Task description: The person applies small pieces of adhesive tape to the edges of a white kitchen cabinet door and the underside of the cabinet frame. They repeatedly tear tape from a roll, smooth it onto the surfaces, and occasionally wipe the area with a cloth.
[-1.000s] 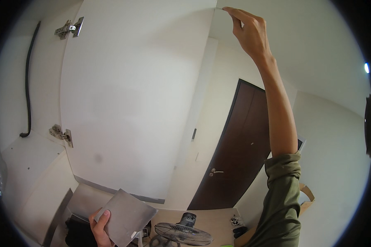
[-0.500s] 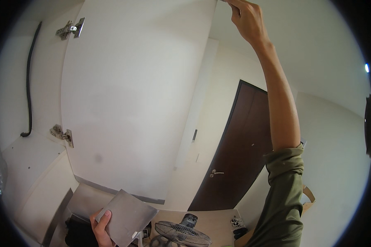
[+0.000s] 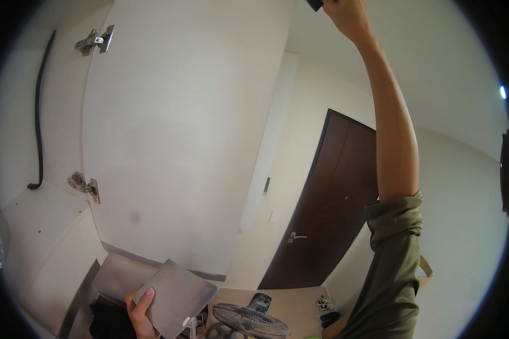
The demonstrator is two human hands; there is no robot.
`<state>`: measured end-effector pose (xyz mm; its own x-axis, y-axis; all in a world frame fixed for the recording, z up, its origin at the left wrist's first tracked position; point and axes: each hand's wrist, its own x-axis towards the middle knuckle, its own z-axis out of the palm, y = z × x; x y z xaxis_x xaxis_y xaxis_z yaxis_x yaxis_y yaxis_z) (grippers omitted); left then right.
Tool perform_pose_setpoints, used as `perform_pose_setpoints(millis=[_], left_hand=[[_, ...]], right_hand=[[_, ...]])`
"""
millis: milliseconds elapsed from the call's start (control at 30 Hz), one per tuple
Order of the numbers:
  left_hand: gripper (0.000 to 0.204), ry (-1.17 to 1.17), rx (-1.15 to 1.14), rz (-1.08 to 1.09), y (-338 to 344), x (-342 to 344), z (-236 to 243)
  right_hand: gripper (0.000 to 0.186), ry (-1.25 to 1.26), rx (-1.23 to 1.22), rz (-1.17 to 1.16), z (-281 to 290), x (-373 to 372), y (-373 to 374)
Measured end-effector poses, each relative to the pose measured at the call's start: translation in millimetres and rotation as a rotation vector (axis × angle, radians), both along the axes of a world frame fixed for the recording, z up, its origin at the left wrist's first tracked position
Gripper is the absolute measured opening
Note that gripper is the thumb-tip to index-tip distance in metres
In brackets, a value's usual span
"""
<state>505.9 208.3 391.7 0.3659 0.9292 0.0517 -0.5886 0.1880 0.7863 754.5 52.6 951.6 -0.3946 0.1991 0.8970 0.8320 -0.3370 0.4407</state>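
Note:
Low in the picture, my left hand grips a flat grey rectangular piece, thumb on its face and a small light patch near its lower edge. My right hand is raised to the top edge, its fingers closed around a small dark object that is mostly cut off by the frame. Left of that hand hangs a white cabinet door, swung wide on two metal hinges, the upper hinge and the lower hinge. A gap separates the right hand from the door's outer edge.
Inside the cabinet at left, a black cable runs down the wall. Below stands a fan, with shoes on the floor beyond it. A dark brown door is in the far wall. A brown bag shows behind my right sleeve.
My right hand has moved up and to the right, away from the cabinet door's edge, and a dark object now shows at its fingers. My left hand and the grey piece have hardly moved.

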Motion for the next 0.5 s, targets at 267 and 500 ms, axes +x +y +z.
perform_pose_setpoints(millis=[267,500], left_hand=[[0.043,-0.026,0.034,-0.073,4,1,2],[0.043,-0.004,-0.032,0.012,-1,3,3]], right_hand=[[0.022,0.061,-0.046,-0.060,22,3,2],[0.019,0.233,-0.252,-0.017,8,9,-5]])
